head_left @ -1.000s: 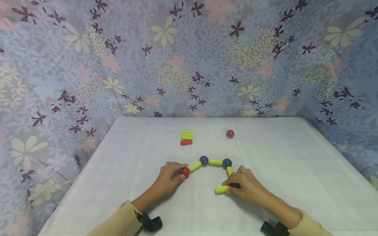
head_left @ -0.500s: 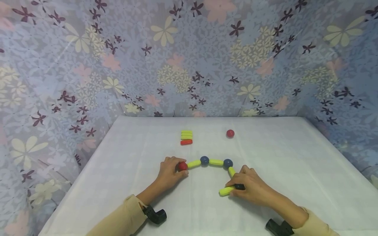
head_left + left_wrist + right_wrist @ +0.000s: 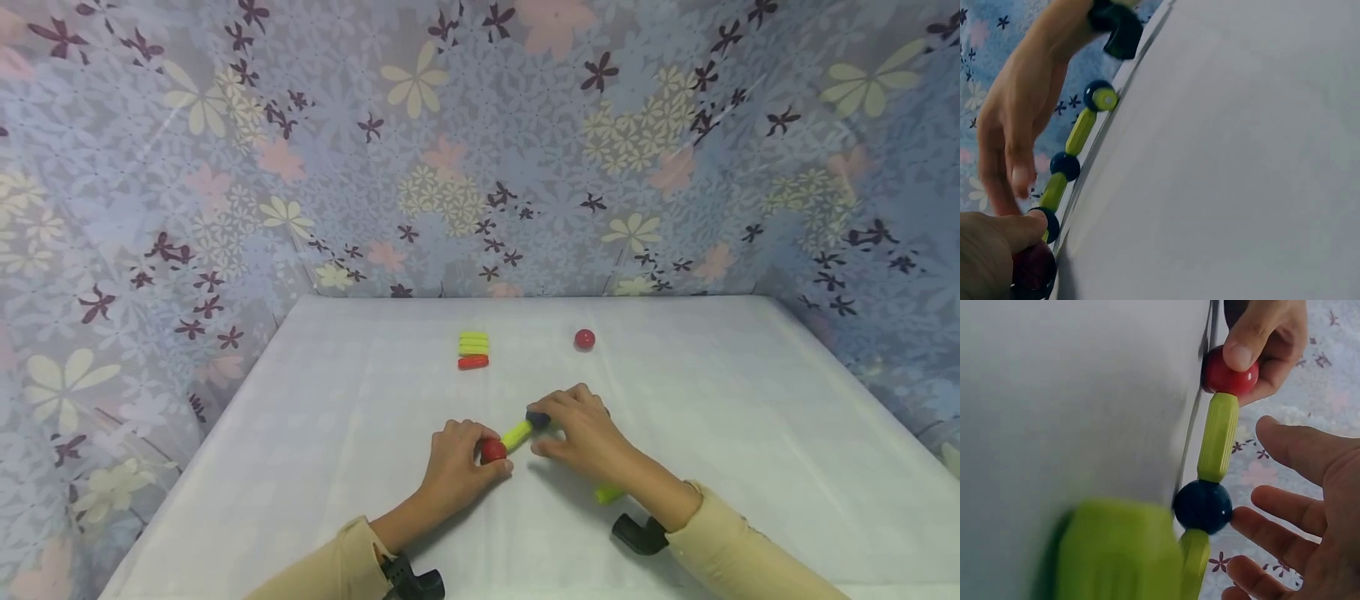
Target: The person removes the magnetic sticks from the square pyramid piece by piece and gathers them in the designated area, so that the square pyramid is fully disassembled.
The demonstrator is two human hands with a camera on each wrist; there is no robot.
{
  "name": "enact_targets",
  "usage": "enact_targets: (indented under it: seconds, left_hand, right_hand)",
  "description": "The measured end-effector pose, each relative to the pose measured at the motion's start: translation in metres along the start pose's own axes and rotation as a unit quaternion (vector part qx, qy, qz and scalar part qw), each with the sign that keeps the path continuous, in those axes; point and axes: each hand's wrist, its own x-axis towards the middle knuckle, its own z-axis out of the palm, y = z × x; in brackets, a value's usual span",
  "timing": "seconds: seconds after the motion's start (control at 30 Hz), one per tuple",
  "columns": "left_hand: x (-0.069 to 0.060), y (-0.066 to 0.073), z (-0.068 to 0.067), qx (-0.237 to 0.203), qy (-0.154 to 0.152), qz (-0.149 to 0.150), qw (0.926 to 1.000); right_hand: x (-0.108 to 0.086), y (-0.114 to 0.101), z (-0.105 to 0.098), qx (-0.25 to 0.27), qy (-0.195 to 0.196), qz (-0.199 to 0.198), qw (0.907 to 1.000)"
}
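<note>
My left hand (image 3: 459,465) holds a red ball (image 3: 492,451) between thumb and fingers, at one end of a ball-and-rod chain on the table. A yellow-green rod (image 3: 516,436) joins this ball to a dark blue ball (image 3: 537,419). Over that blue ball is my right hand (image 3: 588,435), thumb and fingers spread; in the right wrist view a fingertip meets or nearly meets the ball (image 3: 1204,507). More rods and blue balls (image 3: 1065,165) continue the chain, mostly hidden under the right hand in the head view. Its end rod (image 3: 609,494) shows below the right forearm.
Several yellow-green rods (image 3: 473,343) lie side by side farther back, with a red rod (image 3: 473,362) against them. A loose red ball (image 3: 585,339) sits to their right. The table wears a white cloth (image 3: 360,367); a floral curtain (image 3: 480,150) hangs behind.
My right hand has let go of the chain's far-end ball and moved left and away from me to the blue ball. My left hand has shifted right and nearer with the red ball, tilting its rod.
</note>
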Motion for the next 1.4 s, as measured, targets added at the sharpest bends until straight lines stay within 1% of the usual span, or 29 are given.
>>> enact_targets:
  seconds: [0.13, 0.23, 0.33, 0.47, 0.63, 0.9, 1.0, 1.17, 1.27, 1.4]
  left_hand:
    - [-0.003, 0.005, 0.002, 0.006, 0.007, 0.005, 1.0000]
    - [-0.004, 0.006, 0.002, 0.006, 0.003, 0.004, 1.0000]
    - [-0.004, 0.008, 0.001, 0.001, -0.003, 0.003, 1.0000]
    - [-0.003, 0.007, -0.002, 0.004, -0.011, 0.003, 0.9999]
    - [0.002, -0.001, -0.006, 0.000, -0.025, 0.000, 0.9997]
    - [0.012, -0.007, -0.009, -0.004, -0.019, -0.011, 0.9998]
    - [0.011, -0.007, -0.007, -0.008, -0.024, -0.009, 0.9996]
    - [0.009, -0.001, -0.003, -0.021, -0.036, -0.002, 0.9991]
    - [0.010, 0.001, -0.001, -0.013, -0.038, -0.003, 0.9992]
    - [0.011, 0.003, 0.001, 0.011, -0.037, -0.001, 0.9992]
  right_hand:
    - [0.012, -0.001, 0.005, 0.013, -0.032, 0.014, 0.9993]
    - [0.017, -0.001, 0.008, 0.027, -0.059, 0.022, 0.9976]
    - [0.020, 0.001, 0.009, 0.028, -0.071, 0.019, 0.9969]
    - [0.018, 0.004, 0.010, 0.018, -0.072, 0.012, 0.9971]
    - [0.012, 0.007, 0.009, 0.018, -0.075, 0.018, 0.9968]
    - [0.001, 0.009, 0.007, 0.037, -0.062, 0.011, 0.9973]
    - [0.002, 0.010, 0.008, 0.041, -0.059, 0.012, 0.9974]
    - [0.003, 0.010, 0.009, 0.034, -0.059, 0.013, 0.9976]
    - [0.003, 0.011, 0.010, 0.030, -0.062, 0.016, 0.9975]
    - [0.003, 0.013, 0.012, 0.040, -0.072, 0.023, 0.9963]
